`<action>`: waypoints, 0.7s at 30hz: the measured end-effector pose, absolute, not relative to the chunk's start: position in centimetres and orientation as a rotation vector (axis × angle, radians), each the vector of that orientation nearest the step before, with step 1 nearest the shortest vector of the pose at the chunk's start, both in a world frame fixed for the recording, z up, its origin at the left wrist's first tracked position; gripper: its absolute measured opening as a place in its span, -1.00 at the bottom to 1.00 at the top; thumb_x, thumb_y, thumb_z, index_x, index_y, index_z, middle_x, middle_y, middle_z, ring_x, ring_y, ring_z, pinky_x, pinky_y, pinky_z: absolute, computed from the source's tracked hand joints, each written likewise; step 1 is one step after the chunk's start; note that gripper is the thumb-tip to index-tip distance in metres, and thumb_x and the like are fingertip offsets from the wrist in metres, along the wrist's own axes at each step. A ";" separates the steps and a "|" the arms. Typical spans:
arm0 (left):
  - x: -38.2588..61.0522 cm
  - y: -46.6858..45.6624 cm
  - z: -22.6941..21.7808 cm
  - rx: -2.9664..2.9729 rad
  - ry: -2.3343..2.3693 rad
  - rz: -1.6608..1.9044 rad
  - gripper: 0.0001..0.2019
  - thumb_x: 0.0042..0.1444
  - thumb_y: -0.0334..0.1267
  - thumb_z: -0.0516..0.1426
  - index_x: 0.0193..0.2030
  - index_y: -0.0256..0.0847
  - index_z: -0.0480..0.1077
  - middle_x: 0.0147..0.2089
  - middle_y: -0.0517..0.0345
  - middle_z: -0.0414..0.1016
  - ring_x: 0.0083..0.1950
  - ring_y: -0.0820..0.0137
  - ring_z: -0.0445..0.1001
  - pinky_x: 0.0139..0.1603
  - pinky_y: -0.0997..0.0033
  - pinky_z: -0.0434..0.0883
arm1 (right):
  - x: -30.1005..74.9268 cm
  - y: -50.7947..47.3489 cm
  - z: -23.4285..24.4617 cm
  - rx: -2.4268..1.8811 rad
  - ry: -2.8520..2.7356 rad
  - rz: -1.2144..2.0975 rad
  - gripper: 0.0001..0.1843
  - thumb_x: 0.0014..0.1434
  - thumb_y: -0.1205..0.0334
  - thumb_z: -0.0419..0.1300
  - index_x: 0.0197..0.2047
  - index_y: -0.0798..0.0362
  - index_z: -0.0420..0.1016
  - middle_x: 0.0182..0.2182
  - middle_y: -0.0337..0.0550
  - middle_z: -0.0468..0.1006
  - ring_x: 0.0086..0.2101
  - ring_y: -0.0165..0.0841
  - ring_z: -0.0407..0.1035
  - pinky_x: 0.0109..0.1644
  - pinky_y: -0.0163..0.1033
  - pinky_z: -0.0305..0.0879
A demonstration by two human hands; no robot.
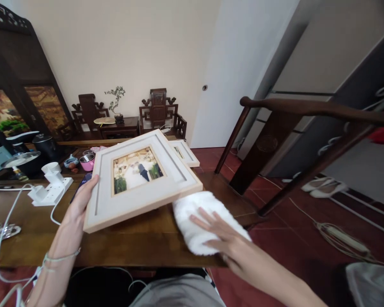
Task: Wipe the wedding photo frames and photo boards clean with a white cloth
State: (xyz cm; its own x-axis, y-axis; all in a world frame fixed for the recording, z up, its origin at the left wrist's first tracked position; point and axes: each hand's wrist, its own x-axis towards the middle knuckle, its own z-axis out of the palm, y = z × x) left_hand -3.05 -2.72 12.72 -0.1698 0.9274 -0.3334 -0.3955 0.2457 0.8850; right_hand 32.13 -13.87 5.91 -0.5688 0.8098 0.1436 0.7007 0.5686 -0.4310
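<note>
A light wooden picture frame (182,190) with a white mat and a photo of a couple is tilted above the table. My left hand (85,196) grips it by its left edge, fingers partly hidden behind it. Under the frame's lower right corner is a folded white towel (192,234) at the table's right end. My right hand (222,236) is on the towel, fingers spread across its top and slightly blurred. Behind the held frame, a second picture frame (188,154) is partly covered.
A white power strip (53,189) with plugs and cables stands left on the wooden table (124,249). Behind it are a pink cup (87,162), a lidded pan (21,161) and a phone (80,187). A dark wooden chair (265,145) stands close at the right.
</note>
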 end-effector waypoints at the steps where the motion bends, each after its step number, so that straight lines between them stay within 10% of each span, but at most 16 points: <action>1: -2.7 -2.5 13.3 0.585 1.203 1.278 -0.67 0.23 -0.28 0.06 0.09 -0.39 0.37 -0.33 -0.06 0.62 -0.37 0.20 0.63 -0.36 0.25 0.60 | 31.6 -13.8 6.2 -1.198 -2.449 0.642 -0.65 0.12 0.44 0.05 -0.19 -0.03 0.60 0.20 -0.04 0.32 0.29 -0.12 -0.10 0.32 0.26 -0.24; 8: 1.5 1.6 13.8 0.645 1.147 1.215 -0.66 0.24 -0.29 0.05 0.10 -0.42 0.36 -0.31 -0.07 0.62 -0.34 0.22 0.63 -0.24 0.23 0.59 | 31.1 -9.0 10.7 -0.938 -1.122 1.451 -0.46 0.26 -0.18 -0.10 0.01 0.01 0.44 -0.08 0.06 0.58 -0.16 -0.02 0.51 0.00 0.29 0.32; 14: 6.0 5.6 12.7 0.740 0.989 1.201 -0.71 0.23 -0.35 0.06 0.06 -0.39 0.37 -0.24 -0.04 0.62 -0.23 0.26 0.62 -0.08 0.26 0.54 | 31.8 -4.8 12.2 -0.974 -0.635 1.470 -0.72 0.13 0.33 0.07 -0.06 0.07 0.33 -0.14 -0.04 0.58 -0.11 -0.19 0.49 0.05 0.13 0.37; 18: 7.2 7.2 10.8 0.707 0.830 1.044 -0.57 0.29 -0.04 -0.08 0.04 -0.34 0.37 -0.14 -0.10 0.59 -0.11 0.18 0.59 -0.05 0.16 0.52 | 33.5 -3.6 11.1 -0.980 -0.568 1.383 -0.69 0.06 0.38 0.06 -0.08 0.09 0.32 -0.15 -0.02 0.56 -0.09 -0.18 0.47 0.04 0.15 0.37; 21: 8.3 8.1 8.3 0.560 0.812 0.932 -0.63 0.25 -0.15 0.00 0.10 -0.31 0.30 -0.02 -0.16 0.51 -0.02 0.16 0.54 -0.07 0.14 0.52 | 34.5 -3.0 11.1 -0.904 -0.537 1.283 -0.62 0.03 0.43 0.05 -0.04 0.07 0.31 -0.16 -0.06 0.56 -0.11 -0.20 0.48 -0.02 0.13 0.43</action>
State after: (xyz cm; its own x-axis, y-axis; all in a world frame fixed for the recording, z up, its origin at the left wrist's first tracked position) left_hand 8.35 8.06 8.34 0.3462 0.8659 -0.3611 -0.4768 0.4938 0.7272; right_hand 34.53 -2.97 11.11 0.2349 0.9624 -0.1365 -0.5785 0.0256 -0.8153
